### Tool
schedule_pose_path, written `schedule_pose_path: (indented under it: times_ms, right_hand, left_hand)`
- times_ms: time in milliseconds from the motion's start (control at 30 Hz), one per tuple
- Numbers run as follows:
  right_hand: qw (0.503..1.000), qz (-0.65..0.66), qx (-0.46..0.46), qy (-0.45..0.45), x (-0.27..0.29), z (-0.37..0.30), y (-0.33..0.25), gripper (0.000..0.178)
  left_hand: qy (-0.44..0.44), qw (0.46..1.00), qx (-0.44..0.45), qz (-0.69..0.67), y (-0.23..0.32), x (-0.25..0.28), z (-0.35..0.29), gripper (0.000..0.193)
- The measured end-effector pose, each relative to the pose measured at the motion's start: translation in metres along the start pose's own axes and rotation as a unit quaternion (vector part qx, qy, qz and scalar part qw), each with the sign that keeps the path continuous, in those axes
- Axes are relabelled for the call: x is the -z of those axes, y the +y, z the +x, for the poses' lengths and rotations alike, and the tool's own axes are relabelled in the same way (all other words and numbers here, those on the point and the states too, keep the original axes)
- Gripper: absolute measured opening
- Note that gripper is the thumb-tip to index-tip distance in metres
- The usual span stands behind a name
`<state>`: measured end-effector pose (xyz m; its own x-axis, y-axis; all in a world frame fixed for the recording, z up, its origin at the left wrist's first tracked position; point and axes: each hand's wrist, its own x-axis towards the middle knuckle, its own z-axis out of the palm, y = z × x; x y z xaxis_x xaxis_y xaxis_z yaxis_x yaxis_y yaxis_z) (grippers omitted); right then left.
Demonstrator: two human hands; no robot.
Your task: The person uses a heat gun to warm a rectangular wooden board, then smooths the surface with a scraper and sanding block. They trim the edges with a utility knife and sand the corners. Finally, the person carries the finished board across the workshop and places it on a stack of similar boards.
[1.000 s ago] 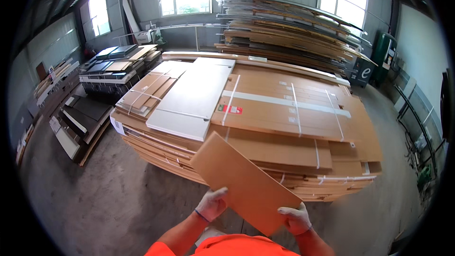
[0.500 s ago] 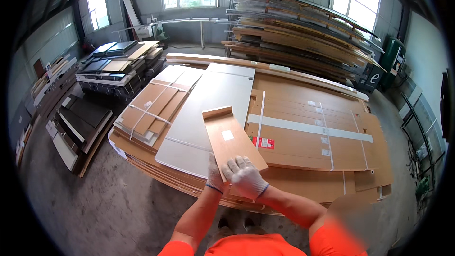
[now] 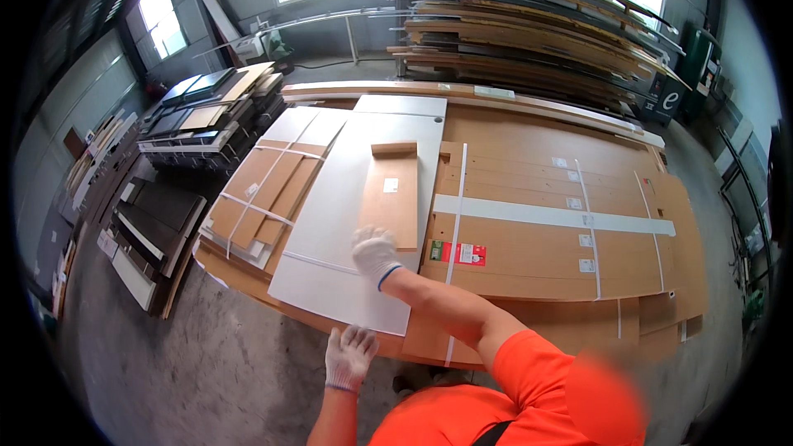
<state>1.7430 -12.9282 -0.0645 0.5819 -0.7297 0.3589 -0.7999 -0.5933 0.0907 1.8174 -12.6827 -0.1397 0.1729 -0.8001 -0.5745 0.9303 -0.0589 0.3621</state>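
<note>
A short wood-coloured panel (image 3: 390, 206) with a raised strip across its far end and a white label lies on a large white panel (image 3: 330, 239). At its near left corner is my right hand (image 3: 376, 256), in a white knit glove, with fingers bent over the corner. That corner is hidden under the glove. Lower down, my left hand (image 3: 350, 355), gloved too, holds nothing. Its fingers are spread next to the near edge of the stack, below the white panel.
Strapped wood-coloured panels (image 3: 537, 256) lie right of the white panel; a smaller strapped bundle (image 3: 264, 190) lies left. Dark panels (image 3: 161, 223) rest on the left floor. Behind stands a tall rack of boards (image 3: 512, 41). A green tank (image 3: 702, 74) stands far right.
The wood-coloured panel has moved away from me, straightened and come to lie on the white panel. My left hand has let go and drawn back; my right hand has shifted to its left corner.
</note>
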Motion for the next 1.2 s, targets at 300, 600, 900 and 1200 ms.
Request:
schedule_pose_path:
  times_ms: [300, 600, 900, 1200]
  right_hand:
    - [0.949, 0.307, 0.041, -0.065, -0.044, -0.073, -0.008, 0.017]
    - [0.935, 0.309, -0.173, 0.014, -0.038, -0.015, 0.134, 0.050]
    - [0.923, 0.263, -0.277, -0.037, -0.093, 0.184, 0.260, 0.078]
    - [0.938, 0.247, -0.123, -0.211, -0.139, 0.262, 0.330, 0.032]
  left_hand:
    - [0.175, 0.979, 0.089, -0.058, -0.061, 0.235, -0.101, 0.031]
    - [0.143, 0.979, 0.013, 0.142, -0.029, 0.096, -0.077, 0.029]
    - [0.103, 0.959, -0.092, 0.247, -0.021, -0.057, 0.041, 0.050]
    - [0.074, 0.983, -0.069, 0.154, -0.021, -0.126, 0.151, 0.069]
